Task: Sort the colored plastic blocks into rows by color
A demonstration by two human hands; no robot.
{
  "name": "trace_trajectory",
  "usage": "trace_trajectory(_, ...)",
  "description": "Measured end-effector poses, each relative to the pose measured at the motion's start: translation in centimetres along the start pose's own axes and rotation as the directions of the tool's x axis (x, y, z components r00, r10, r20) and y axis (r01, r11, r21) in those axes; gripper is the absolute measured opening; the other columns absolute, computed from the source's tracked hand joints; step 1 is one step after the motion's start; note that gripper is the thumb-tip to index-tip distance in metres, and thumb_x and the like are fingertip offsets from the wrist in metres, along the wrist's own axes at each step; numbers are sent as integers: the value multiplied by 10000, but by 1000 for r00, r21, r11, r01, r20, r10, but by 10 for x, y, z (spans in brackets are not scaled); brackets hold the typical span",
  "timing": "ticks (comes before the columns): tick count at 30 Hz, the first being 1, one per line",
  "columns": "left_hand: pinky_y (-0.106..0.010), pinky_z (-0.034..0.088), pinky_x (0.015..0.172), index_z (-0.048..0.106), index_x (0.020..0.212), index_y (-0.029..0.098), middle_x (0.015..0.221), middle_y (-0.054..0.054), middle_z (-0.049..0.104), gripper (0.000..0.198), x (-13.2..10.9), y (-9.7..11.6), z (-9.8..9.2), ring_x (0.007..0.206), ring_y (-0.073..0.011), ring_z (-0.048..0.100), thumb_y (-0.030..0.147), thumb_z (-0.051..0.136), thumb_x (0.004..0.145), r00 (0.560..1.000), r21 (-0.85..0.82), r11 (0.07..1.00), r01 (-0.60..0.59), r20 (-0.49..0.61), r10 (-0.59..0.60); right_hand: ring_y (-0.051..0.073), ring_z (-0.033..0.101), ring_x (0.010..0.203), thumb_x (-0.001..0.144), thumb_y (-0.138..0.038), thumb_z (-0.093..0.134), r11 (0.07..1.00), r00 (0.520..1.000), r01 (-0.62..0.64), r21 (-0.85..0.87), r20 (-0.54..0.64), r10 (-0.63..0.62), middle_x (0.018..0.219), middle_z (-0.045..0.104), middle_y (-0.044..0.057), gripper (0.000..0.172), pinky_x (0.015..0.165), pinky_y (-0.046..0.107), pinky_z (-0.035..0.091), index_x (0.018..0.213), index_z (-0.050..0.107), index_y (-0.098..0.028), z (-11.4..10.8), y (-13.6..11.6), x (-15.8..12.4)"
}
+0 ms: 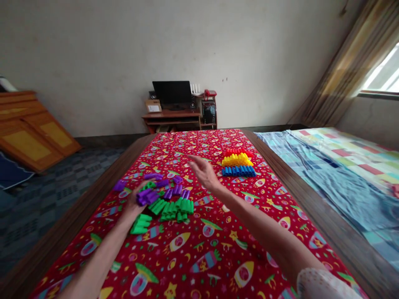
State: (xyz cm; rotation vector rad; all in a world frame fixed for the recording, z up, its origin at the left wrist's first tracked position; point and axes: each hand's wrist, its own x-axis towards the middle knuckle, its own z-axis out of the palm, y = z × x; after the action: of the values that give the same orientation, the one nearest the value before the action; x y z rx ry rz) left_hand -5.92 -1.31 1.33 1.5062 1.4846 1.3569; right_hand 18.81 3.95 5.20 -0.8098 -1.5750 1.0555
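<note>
My left hand (134,202) is closed around a few purple tube pieces (146,196), low over the red patterned tablecloth (199,253). Beside it lies a loose pile of green tube pieces (173,207) and more purple ones (174,190). My right hand (204,171) hovers above the cloth with its fingers stretched out and nothing in it. It is between the loose pile and three neat rows further back: red pieces (238,152), yellow pieces (237,160) and blue pieces (238,170).
The table's wooden edge (291,174) shows on both sides. A bed with a blue and patchwork cover (339,166) stands at the right. A small desk with a dark monitor (173,93) stands at the far wall. Orange wooden panels (31,133) lean at the left.
</note>
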Motion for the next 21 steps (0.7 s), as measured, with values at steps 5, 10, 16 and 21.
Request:
trace_trajectory(5, -478, 477, 1022, 678, 1129, 157, 1196, -155, 687, 621, 33, 11, 6, 1168, -344, 612, 510, 682, 618, 954, 266, 952, -153, 290, 72, 241, 649, 909, 824, -649, 493, 954, 871, -35, -296, -478, -116, 939, 716, 85, 577, 857, 399, 497, 1078, 673, -164, -155, 26, 0)
trace_trajectory(10, -371, 519, 963, 679, 1137, 198, 1145, -75, 722, 459, 54, 22, -19, 1085, -262, 654, 467, 497, 812, 932, 433, 841, -325, 297, 208, 286, 626, 1034, 851, -598, 434, 850, 791, -162, -501, -581, -192, 1053, 712, 150, 594, 952, 449, 448, 1106, 683, -122, -254, 55, 6)
trace_trajectory(16, -416, 420, 1066, 616, 1171, 131, 1248, -120, 652, 437, 67, -19, -79, 1225, -265, 556, 308, 318, 906, 961, 757, 647, 85, -233, 147, 301, 670, 955, 846, -647, 437, 936, 840, -237, -259, -538, 64, 992, 731, 161, 617, 843, 435, 521, 1021, 711, -122, -274, 96, 30)
trace_trajectory(21, -534, 372, 1081, 617, 1110, 93, 1170, -150, 676, 352, 69, -46, -79, 1190, -342, 562, 261, 433, 862, 975, 766, 629, 131, -213, 56, 274, 673, 960, 846, -697, 409, 912, 948, -251, -323, -274, 164, 964, 749, 98, 634, 874, 420, 517, 1015, 729, -178, -250, 91, 41)
